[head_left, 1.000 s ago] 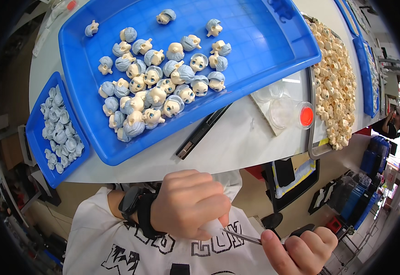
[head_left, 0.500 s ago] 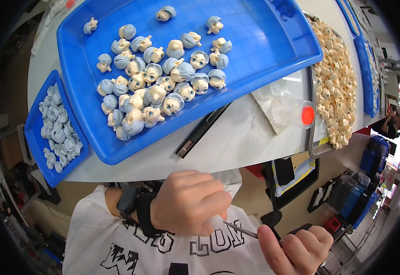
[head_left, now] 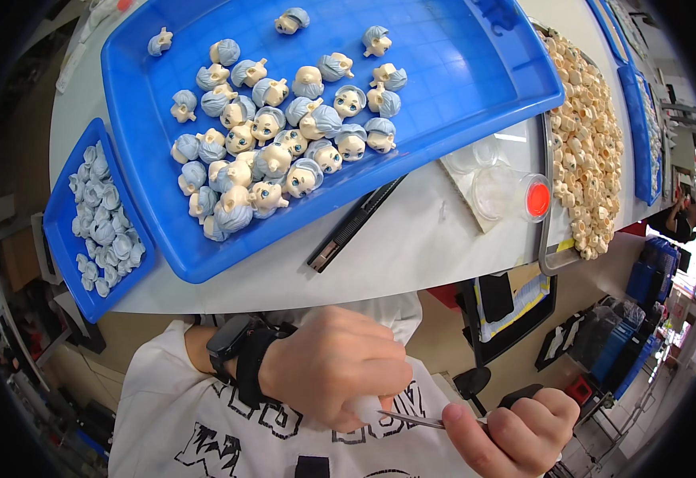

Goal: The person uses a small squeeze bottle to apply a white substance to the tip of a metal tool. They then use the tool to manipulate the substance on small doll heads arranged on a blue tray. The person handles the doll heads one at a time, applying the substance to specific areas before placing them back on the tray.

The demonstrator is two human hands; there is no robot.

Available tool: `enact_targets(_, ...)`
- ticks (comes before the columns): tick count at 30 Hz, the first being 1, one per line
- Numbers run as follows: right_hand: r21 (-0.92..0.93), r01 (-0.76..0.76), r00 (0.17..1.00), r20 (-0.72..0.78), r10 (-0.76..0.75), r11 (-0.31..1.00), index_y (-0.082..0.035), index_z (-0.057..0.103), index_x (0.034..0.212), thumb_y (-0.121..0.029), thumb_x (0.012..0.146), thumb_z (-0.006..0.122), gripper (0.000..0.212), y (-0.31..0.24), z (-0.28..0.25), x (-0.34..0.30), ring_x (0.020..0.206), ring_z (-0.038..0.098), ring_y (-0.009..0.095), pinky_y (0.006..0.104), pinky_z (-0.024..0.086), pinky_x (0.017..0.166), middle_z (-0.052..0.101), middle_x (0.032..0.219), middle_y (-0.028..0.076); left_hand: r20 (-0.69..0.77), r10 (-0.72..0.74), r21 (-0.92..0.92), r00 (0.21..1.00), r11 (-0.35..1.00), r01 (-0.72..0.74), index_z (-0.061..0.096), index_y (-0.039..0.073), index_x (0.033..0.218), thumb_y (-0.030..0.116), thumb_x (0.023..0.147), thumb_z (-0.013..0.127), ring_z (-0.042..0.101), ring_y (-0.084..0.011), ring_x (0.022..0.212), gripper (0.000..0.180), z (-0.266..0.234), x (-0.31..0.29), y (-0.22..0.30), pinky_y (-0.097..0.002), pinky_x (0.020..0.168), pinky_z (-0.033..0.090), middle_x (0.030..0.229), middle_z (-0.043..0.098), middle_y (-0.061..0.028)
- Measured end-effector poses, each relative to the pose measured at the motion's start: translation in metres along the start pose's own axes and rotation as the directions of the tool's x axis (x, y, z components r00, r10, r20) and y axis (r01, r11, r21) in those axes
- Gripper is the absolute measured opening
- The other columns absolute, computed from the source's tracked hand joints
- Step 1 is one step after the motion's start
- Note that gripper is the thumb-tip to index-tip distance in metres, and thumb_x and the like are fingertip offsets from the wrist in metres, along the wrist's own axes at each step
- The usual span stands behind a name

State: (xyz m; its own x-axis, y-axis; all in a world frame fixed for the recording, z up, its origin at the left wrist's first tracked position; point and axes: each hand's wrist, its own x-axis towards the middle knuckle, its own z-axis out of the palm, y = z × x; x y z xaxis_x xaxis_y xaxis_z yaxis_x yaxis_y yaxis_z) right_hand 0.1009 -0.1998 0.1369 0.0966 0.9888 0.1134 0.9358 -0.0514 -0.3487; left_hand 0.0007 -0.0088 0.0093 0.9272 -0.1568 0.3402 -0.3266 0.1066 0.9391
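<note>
My left hand (head_left: 344, 362), with a black band and watch at its wrist, is closed over a small white piece (head_left: 366, 409) that looks like tissue; most of it is hidden under the fingers. From the right, a slim pointed metal tool (head_left: 413, 420), resembling tweezers, reaches this white piece with its tip. My right hand (head_left: 515, 430) grips the tool's other end between thumb and curled fingers. Both hands are in front of my body, below the table's front edge. Beyond them, a large blue tray (head_left: 475, 127) carries several doll heads (head_left: 304, 177) with pale blue hair.
At left, a smaller blue tray (head_left: 61, 239) contains pale blue hair pieces (head_left: 102, 227). A black utility knife (head_left: 356, 223) lies on the white table (head_left: 411, 247). Clear round containers (head_left: 495, 191), one with red inside, stand beside a metal tray (head_left: 545, 199) of beige parts (head_left: 585, 143).
My left hand has moved slightly down and to the right, and more of the white piece shows. The metal tool now lies more level, its tip lower. My right hand has barely moved.
</note>
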Motion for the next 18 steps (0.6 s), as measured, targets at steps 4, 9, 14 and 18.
enact_targets(4, -0.048, 0.025, 0.998, -0.059, -0.028, 0.999, -0.002, 0.074, 0.101, -0.005, 0.071, 0.07, 0.031, 0.001, 0.0, 0.002, 0.041, 0.032, 0.006, 0.0225, 0.018, 0.04, 0.036, 0.053, -0.003, -0.012, 0.033, 0.037, 0.999, 0.999, -0.033, 0.051, 0.012, 0.06, 0.01, 0.069, 0.07, 0.043, -0.0198, 0.045, 0.021, -0.001, 0.001, 0.0, -0.0317, 0.041, 0.029, 0.056, 0.044, 0.001)
enact_targets(9, -0.074, 0.028, 0.997, -0.063, -0.032, 0.997, -0.003, 0.075, 0.1, -0.003, 0.069, 0.069, 0.031, 0.003, -0.003, 0.001, 0.04, 0.033, 0.006, 0.0219, 0.018, 0.04, 0.038, 0.053, -0.002, -0.119, 0.052, 0.216, 0.991, 0.976, -0.025, 0.051, 0.01, 0.059, 0.004, 0.061, 0.071, 0.043, -0.0199, 0.043, 0.021, 0.001, 0.002, 0.002, -0.0309, 0.04, 0.029, 0.054, 0.046, -0.0005)
enact_targets(14, -0.084, 0.01, 0.998, -0.059, -0.016, 0.996, -0.002, 0.075, 0.1, -0.002, 0.07, 0.069, 0.031, 0.002, -0.004, 0.001, 0.04, 0.033, 0.007, 0.0216, 0.019, 0.04, 0.039, 0.053, -0.002, -0.172, 0.069, 0.287, 0.983, 0.958, -0.017, 0.05, 0.009, 0.059, 0.001, 0.057, 0.07, 0.043, -0.0201, 0.043, 0.022, 0.001, 0.003, 0.003, -0.0301, 0.039, 0.029, 0.053, 0.045, -0.0013)
enact_targets(18, -0.141, -0.091, 0.996, -0.004, 0.092, 0.986, -0.006, 0.072, 0.097, -0.003, 0.065, 0.068, 0.033, -0.009, -0.002, -0.003, 0.043, 0.031, 0.007, 0.025, 0.018, 0.043, 0.038, 0.057, -0.005, -0.207, 0.077, 0.336, 0.975, 0.942, -0.003, 0.049, 0.009, 0.058, 0.003, 0.058, 0.069, 0.041, -0.0195, 0.041, 0.022, 0.002, 0.002, 0.004, -0.0307, 0.039, 0.028, 0.052, 0.043, -0.0006)
